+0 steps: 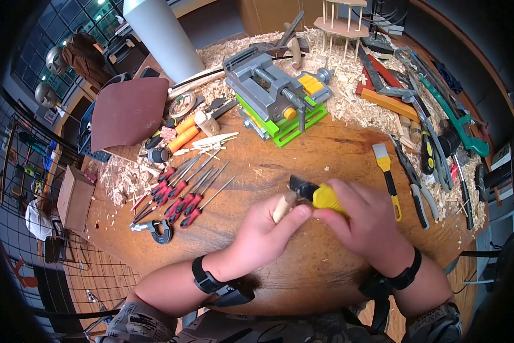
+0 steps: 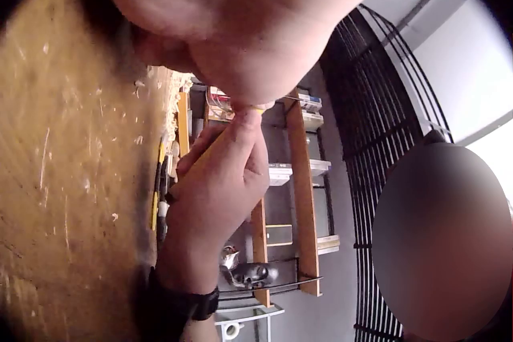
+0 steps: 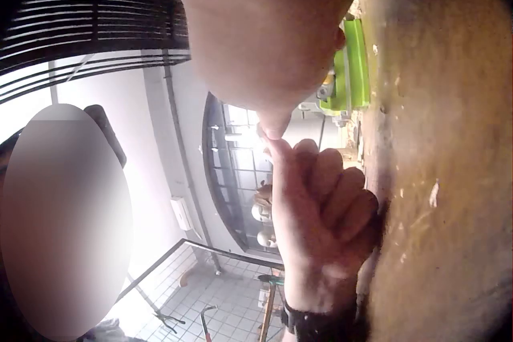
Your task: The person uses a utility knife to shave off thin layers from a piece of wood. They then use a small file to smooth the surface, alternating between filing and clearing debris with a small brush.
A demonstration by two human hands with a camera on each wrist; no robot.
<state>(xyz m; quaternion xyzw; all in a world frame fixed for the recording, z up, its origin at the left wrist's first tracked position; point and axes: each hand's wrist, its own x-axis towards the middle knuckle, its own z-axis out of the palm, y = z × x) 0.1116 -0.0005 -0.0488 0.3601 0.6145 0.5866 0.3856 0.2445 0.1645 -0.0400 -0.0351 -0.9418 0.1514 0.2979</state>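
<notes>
Pinching a pale wooden stick (image 1: 282, 208) in my left hand (image 1: 260, 235) — fingers curled round it — I work above the counter (image 1: 294, 275). My right hand (image 1: 364, 220) grips the yellow cutter (image 1: 327, 199), its black end touching the stick.

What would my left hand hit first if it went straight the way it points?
Probably your right hand, gripping the yellow knife, lies first ahead of your left hand; they look touching or nearly so, but depth is unclear.
</notes>
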